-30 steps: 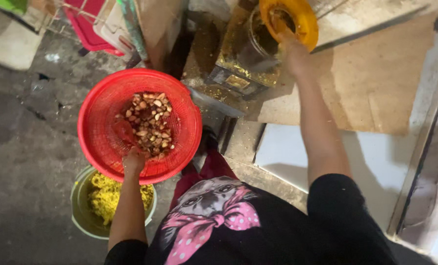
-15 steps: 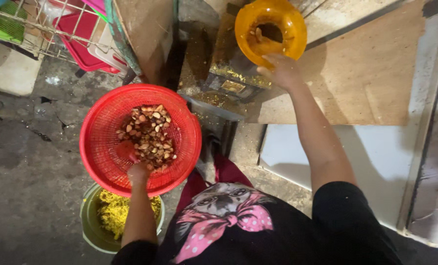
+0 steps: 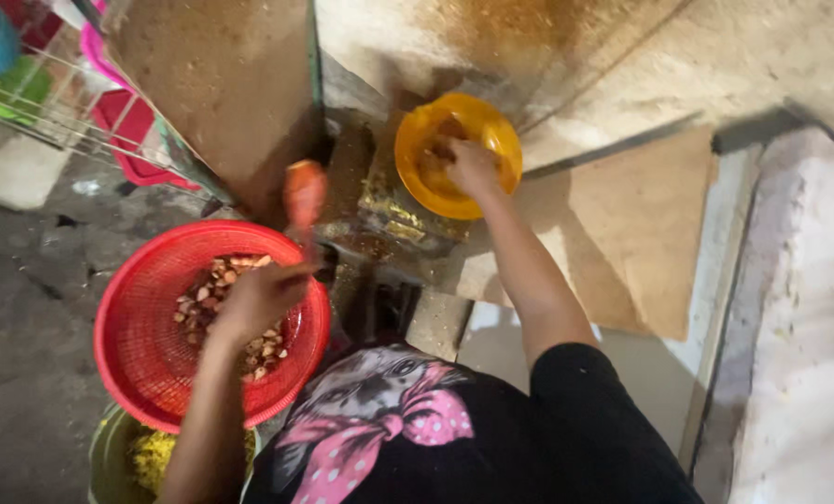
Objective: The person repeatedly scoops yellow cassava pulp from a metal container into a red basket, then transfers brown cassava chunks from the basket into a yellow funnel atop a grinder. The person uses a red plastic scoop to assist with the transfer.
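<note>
Our right hand (image 3: 473, 166) is down inside the yellow funnel (image 3: 457, 154) of the grinding machine (image 3: 389, 219), fingers bent on the brown stuff there; we cannot tell how firmly it grips. Our left hand (image 3: 258, 297) is closed on an orange spoon (image 3: 303, 198), above the red basket (image 3: 207, 322) with chopped pieces (image 3: 239, 317). Under the basket stands a bucket (image 3: 118, 457) of yellow paste. If the machine runs, fingers so deep in the funnel could be caught; the loaded spoon may also spill.
</note>
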